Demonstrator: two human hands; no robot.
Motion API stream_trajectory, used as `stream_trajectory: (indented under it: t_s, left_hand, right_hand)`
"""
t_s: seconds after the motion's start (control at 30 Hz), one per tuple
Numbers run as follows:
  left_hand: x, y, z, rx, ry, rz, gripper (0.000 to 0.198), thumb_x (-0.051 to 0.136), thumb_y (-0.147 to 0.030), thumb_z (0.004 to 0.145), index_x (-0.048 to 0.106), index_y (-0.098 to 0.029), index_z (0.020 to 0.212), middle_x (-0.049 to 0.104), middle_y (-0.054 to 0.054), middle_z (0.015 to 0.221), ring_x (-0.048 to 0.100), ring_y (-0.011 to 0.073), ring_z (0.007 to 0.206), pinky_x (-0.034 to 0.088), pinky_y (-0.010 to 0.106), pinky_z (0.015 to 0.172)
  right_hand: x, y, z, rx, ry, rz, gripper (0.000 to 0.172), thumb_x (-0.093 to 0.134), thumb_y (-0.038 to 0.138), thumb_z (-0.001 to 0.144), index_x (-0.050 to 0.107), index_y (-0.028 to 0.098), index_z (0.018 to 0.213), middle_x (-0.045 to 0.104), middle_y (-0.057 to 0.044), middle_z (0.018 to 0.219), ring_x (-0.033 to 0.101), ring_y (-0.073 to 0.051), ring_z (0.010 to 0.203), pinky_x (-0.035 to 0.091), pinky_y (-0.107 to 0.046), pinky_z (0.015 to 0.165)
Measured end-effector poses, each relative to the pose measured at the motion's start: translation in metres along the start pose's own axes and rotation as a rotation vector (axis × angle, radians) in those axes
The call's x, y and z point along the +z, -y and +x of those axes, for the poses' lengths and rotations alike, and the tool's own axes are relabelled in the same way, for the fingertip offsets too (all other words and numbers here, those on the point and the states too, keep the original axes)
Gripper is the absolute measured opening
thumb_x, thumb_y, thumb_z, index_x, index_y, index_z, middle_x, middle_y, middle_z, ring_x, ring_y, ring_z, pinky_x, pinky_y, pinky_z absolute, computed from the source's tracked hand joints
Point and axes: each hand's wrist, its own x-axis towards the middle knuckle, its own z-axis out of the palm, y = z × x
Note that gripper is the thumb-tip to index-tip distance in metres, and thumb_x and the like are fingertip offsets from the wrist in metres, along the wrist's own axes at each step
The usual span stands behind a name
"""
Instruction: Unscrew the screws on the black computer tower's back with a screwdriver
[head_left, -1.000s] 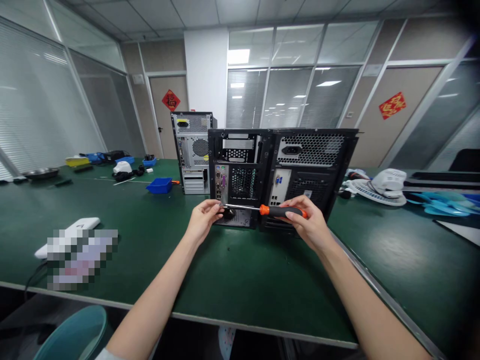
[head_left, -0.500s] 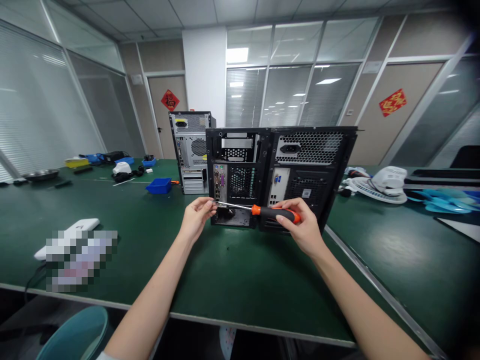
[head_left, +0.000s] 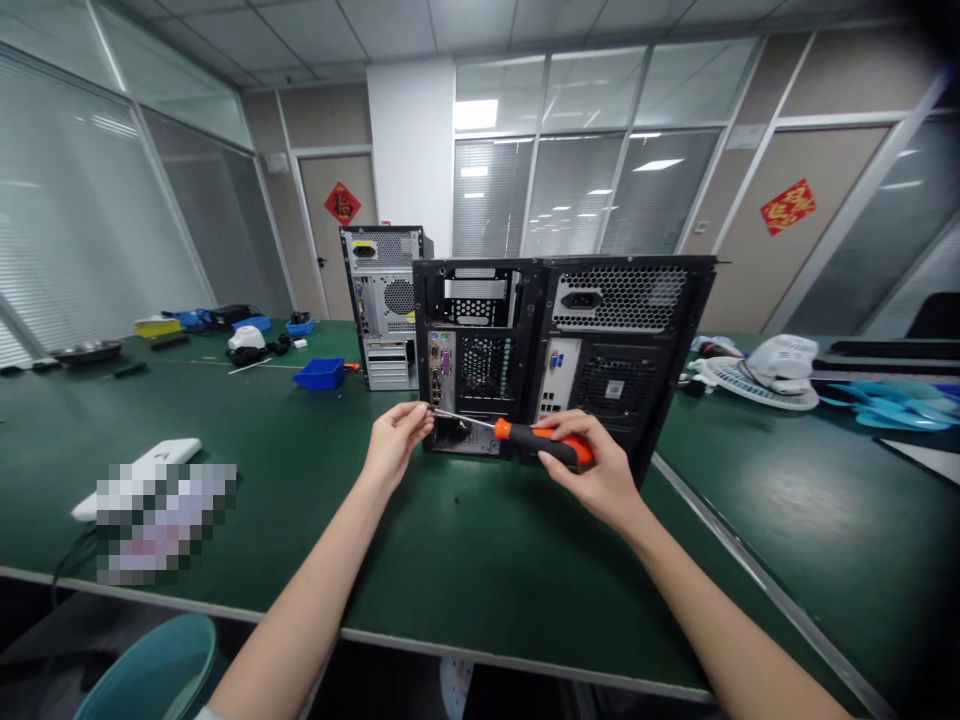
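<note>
A black computer case [head_left: 600,330] stands upright on the green table [head_left: 480,560], its rear panel facing me. My right hand [head_left: 592,470] is closed round the orange-and-black handle of a screwdriver [head_left: 525,438]. The metal shaft points left toward the lower left corner of the case's rear. My left hand [head_left: 397,440] pinches at the shaft's tip, close to that corner; whatever small part it may hold is too small to make out.
A second, grey computer case [head_left: 386,300] stands behind. A blue bin [head_left: 319,372] and more small items lie far left. A white device [head_left: 142,465] lies near left. A white fan [head_left: 765,370] with blue blades rests at right. A teal chair [head_left: 150,670] sits below the table's edge.
Both hands and the screwdriver have shifted slightly left and down. The tip now sits lower at the case's rear corner.
</note>
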Motion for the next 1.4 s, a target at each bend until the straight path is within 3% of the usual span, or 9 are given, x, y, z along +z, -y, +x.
stream_trajectory:
  t_s: [0.3, 0.53, 0.83, 1.0, 1.23, 1.4]
  left_hand:
    - [-0.003, 0.005, 0.002, -0.028, -0.074, 0.035, 0.033, 0.085, -0.027, 0.055, 0.068, -0.01, 0.078, 0.067, 0.002, 0.069, 0.064, 0.0071, 0.064, 0.053, 0.018, 0.068]
    - [-0.005, 0.004, 0.004, -0.035, -0.032, 0.035, 0.028, 0.082, -0.025, 0.06, 0.069, -0.011, 0.081, 0.067, 0.002, 0.07, 0.063, 0.0069, 0.066, 0.054, 0.019, 0.071]
    - [-0.008, -0.001, 0.005, 0.038, 0.041, 0.098, 0.043, 0.088, -0.034, 0.047, 0.07, -0.012, 0.079, 0.067, 0.001, 0.069, 0.062, 0.007, 0.064, 0.052, 0.02, 0.07]
    - [-0.007, -0.003, 0.003, 0.073, 0.058, 0.128, 0.044, 0.088, -0.037, 0.045, 0.07, -0.013, 0.077, 0.066, 0.0, 0.065, 0.061, 0.0071, 0.062, 0.052, 0.019, 0.067]
    - [-0.005, 0.0, 0.002, 0.074, 0.072, 0.137, 0.043, 0.087, -0.039, 0.048, 0.069, -0.013, 0.077, 0.066, 0.0, 0.066, 0.061, 0.0079, 0.063, 0.053, 0.021, 0.068]
    - [0.003, 0.004, -0.004, 0.073, 0.065, 0.126, 0.042, 0.086, -0.039, 0.047, 0.069, -0.013, 0.076, 0.065, 0.0, 0.065, 0.062, 0.0086, 0.065, 0.052, 0.021, 0.068]
  right_hand:
    - [0.011, 0.003, -0.009, -0.264, 0.078, -0.118, 0.027, 0.059, 0.009, 0.079, 0.051, 0.023, 0.1, 0.06, -0.008, 0.104, 0.061, -0.02, 0.097, 0.053, -0.036, 0.08]
    - [0.013, 0.007, -0.009, -0.312, 0.093, -0.131, 0.029, 0.059, 0.008, 0.079, 0.05, 0.024, 0.102, 0.059, -0.008, 0.105, 0.061, -0.019, 0.099, 0.053, -0.036, 0.082]
    - [0.002, 0.01, -0.002, -0.129, 0.031, -0.124, 0.02, 0.06, 0.017, 0.082, 0.049, 0.023, 0.098, 0.062, -0.007, 0.1, 0.062, -0.019, 0.095, 0.052, -0.034, 0.08]
    - [0.001, 0.012, -0.001, 0.08, -0.06, 0.002, 0.016, 0.063, 0.027, 0.082, 0.052, 0.023, 0.094, 0.064, -0.004, 0.096, 0.063, -0.018, 0.093, 0.053, -0.033, 0.08]
    - [0.004, 0.01, 0.002, 0.262, -0.241, 0.294, 0.037, 0.076, 0.031, 0.072, 0.051, 0.023, 0.099, 0.066, -0.006, 0.102, 0.064, -0.019, 0.099, 0.053, -0.038, 0.09]
    - [0.01, 0.003, 0.0, 0.318, -0.362, 0.419, 0.043, 0.076, 0.036, 0.072, 0.049, 0.023, 0.103, 0.065, -0.009, 0.106, 0.064, -0.021, 0.1, 0.052, -0.04, 0.092]
